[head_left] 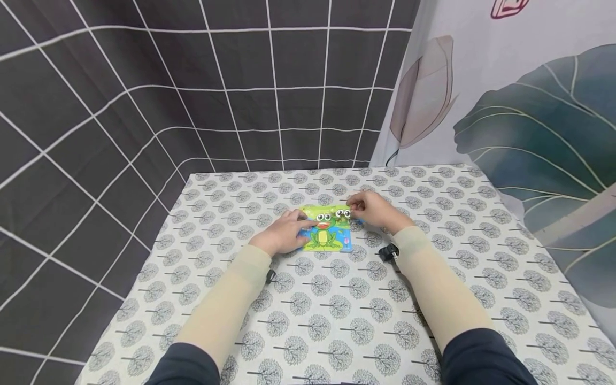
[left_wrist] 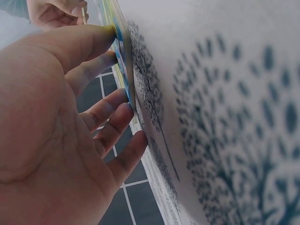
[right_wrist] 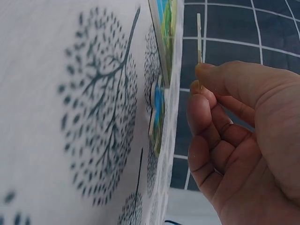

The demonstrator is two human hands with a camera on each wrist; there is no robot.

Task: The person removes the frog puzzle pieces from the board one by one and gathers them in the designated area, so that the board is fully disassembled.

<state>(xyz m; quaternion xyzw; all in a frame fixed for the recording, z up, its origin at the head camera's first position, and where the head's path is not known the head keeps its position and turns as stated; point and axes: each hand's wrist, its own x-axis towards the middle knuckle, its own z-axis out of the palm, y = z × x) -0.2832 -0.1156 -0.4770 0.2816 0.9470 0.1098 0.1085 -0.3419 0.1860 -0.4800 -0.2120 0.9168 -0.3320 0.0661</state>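
Observation:
A frog picture puzzle in green and blue lies flat on the patterned tablecloth. My left hand rests at its left side, with fairly straight fingers touching the edge and one finger reaching over the picture. Between thumb and fingertips, my right hand pinches a thin puzzle piece printed with cartoon eyes, above the puzzle's upper right. The right wrist view shows this held piece edge-on, apart from the puzzle. Beside the puzzle, under the right hand, lies a loose blue and green piece, mostly hidden in the head view.
The tablecloth carries a grey tree print and covers the table. A dark curtain with white grid lines hangs behind and to the left. On the right hangs a pale leaf-printed curtain.

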